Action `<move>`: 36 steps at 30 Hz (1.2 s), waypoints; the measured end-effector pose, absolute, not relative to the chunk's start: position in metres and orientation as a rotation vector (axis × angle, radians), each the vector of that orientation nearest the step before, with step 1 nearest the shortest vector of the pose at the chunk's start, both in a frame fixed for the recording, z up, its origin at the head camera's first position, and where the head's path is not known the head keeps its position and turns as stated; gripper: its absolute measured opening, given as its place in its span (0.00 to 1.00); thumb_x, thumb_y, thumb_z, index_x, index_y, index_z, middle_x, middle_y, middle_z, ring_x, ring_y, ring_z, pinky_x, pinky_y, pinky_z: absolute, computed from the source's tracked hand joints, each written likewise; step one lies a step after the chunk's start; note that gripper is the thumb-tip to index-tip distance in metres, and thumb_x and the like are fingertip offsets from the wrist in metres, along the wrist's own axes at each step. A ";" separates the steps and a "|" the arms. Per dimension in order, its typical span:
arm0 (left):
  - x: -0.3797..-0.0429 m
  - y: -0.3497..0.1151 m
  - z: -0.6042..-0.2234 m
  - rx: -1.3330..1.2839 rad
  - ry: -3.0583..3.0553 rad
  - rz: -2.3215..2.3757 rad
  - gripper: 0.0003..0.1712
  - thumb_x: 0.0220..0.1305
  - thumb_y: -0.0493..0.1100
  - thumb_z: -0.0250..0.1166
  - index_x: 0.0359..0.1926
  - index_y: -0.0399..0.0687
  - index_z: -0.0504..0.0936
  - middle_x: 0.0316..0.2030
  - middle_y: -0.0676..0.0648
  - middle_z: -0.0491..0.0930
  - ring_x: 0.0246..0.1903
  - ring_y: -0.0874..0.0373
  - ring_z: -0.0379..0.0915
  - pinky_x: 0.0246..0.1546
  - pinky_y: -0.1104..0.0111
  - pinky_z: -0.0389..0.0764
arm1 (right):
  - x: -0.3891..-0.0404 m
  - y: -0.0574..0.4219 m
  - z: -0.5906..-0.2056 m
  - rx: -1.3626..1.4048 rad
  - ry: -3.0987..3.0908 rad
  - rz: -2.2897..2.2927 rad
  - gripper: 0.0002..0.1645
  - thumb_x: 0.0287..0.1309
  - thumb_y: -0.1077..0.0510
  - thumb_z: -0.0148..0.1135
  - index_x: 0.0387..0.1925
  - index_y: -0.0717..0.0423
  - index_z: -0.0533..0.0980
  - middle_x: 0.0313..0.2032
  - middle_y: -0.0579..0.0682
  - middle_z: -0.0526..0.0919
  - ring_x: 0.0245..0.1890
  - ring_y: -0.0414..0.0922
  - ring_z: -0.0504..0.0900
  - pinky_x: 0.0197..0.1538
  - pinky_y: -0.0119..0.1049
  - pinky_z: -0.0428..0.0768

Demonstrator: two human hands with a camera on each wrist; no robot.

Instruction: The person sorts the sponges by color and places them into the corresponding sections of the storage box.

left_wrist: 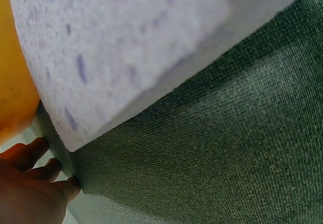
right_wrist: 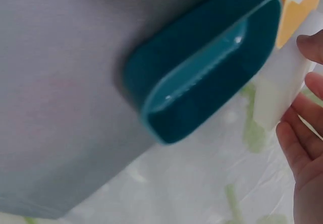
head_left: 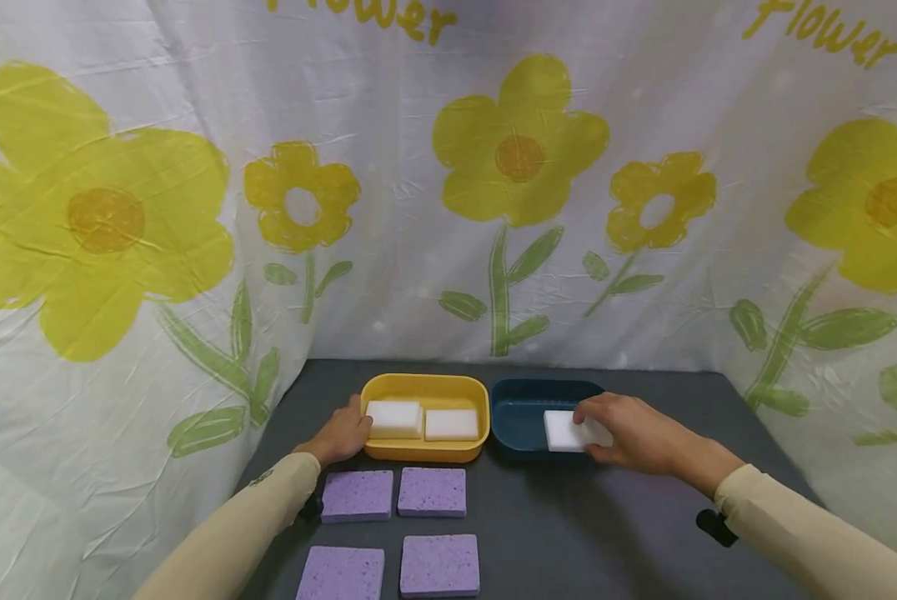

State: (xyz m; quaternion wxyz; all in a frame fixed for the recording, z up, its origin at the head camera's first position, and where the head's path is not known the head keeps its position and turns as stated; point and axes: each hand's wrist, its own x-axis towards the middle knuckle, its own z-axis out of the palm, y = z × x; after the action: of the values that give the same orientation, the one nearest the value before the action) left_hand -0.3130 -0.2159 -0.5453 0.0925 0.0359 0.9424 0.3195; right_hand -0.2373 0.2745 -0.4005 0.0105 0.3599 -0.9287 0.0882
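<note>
In the head view, my left hand touches the left end of the yellow tray, its fingers loosely spread in the left wrist view. Two white sponge blocks lie side by side in that tray. A further white sponge is pinched between the thumb and fingers of my right hand, above the dark blue tray. The right wrist view has this sponge held outside the blue tray's outline, and the visible part of the tray's inside holds nothing.
Several purple speckled sponges lie in two rows on the dark tabletop, in front of the yellow tray. The two trays stand next to each other near the back edge. A white curtain with yellow flowers surrounds the table.
</note>
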 end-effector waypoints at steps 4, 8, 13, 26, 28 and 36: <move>-0.316 -0.216 -0.548 0.105 2.797 0.952 0.31 0.84 0.45 0.47 0.76 0.28 0.57 0.52 0.36 0.79 0.47 0.46 0.76 0.60 0.45 0.78 | -0.247 0.254 -0.397 1.167 -2.881 0.278 0.19 0.64 0.57 0.79 0.54 0.50 0.83 0.54 0.52 0.88 0.45 0.45 0.86 0.42 0.39 0.85; -0.319 -0.216 -0.550 0.110 2.806 0.957 0.32 0.84 0.46 0.47 0.76 0.28 0.57 0.53 0.35 0.79 0.48 0.46 0.76 0.61 0.44 0.78 | -0.259 0.233 -0.398 1.205 -2.859 0.287 0.19 0.65 0.57 0.78 0.54 0.51 0.83 0.54 0.51 0.88 0.45 0.45 0.86 0.44 0.40 0.86; -0.319 -0.214 -0.551 0.118 2.810 0.935 0.32 0.84 0.46 0.47 0.76 0.28 0.57 0.55 0.34 0.80 0.49 0.46 0.77 0.64 0.43 0.78 | -0.272 0.208 -0.404 1.256 -2.839 0.311 0.19 0.65 0.57 0.78 0.55 0.54 0.83 0.53 0.54 0.89 0.47 0.49 0.87 0.47 0.44 0.88; -0.319 -0.216 -0.550 0.128 2.815 0.942 0.30 0.84 0.46 0.47 0.75 0.29 0.58 0.54 0.34 0.80 0.48 0.46 0.77 0.61 0.44 0.78 | -0.302 0.151 -0.410 1.291 -2.851 0.338 0.21 0.67 0.54 0.77 0.58 0.56 0.83 0.57 0.55 0.88 0.52 0.51 0.86 0.57 0.49 0.87; -0.318 -0.216 -0.549 0.125 2.812 0.948 0.30 0.84 0.46 0.47 0.75 0.29 0.58 0.55 0.33 0.80 0.49 0.46 0.77 0.62 0.44 0.78 | -0.307 0.145 -0.413 1.288 -2.866 0.345 0.21 0.67 0.54 0.77 0.58 0.56 0.83 0.58 0.55 0.88 0.52 0.52 0.86 0.59 0.50 0.87; -0.315 -0.217 -0.550 0.109 2.813 0.936 0.30 0.84 0.45 0.47 0.75 0.29 0.59 0.56 0.33 0.80 0.50 0.45 0.77 0.63 0.43 0.78 | -0.323 0.126 -0.436 1.243 -2.881 0.417 0.21 0.69 0.53 0.75 0.59 0.54 0.83 0.58 0.52 0.88 0.52 0.50 0.85 0.63 0.50 0.85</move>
State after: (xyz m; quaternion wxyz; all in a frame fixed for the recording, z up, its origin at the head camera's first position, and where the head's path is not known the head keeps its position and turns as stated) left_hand -0.3154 -0.2166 -0.5504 0.0875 0.0365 0.9446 0.3143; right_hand -0.3234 0.1258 -0.4357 -0.0118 0.3928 -0.9101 0.1317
